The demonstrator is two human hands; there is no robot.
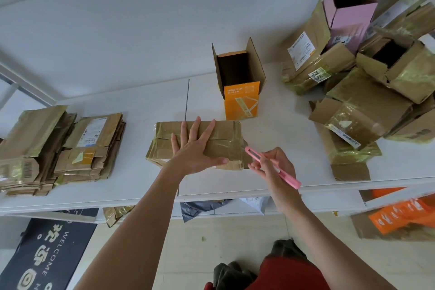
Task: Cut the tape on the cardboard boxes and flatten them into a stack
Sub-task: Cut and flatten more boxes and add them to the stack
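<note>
Left hand [196,148], fingers spread, pins the taped box [226,142] steady while right hand [273,167] pinches the pink cutter [273,167] at its right end

plain brown taped box [200,142] with shiny yellowish tape, pink cutter [270,167], white worktop [141,106], bright orange box [241,101] with white print, pale pink box [348,16] far right, dark navy mat [47,254] with white lettering, brown flattened stack [58,148] left

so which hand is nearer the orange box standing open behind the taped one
Left. The left hand lies flat on the taped box, just in front of the orange box. The right hand, holding the pink cutter, sits further forward at the taped box's right end.
</note>
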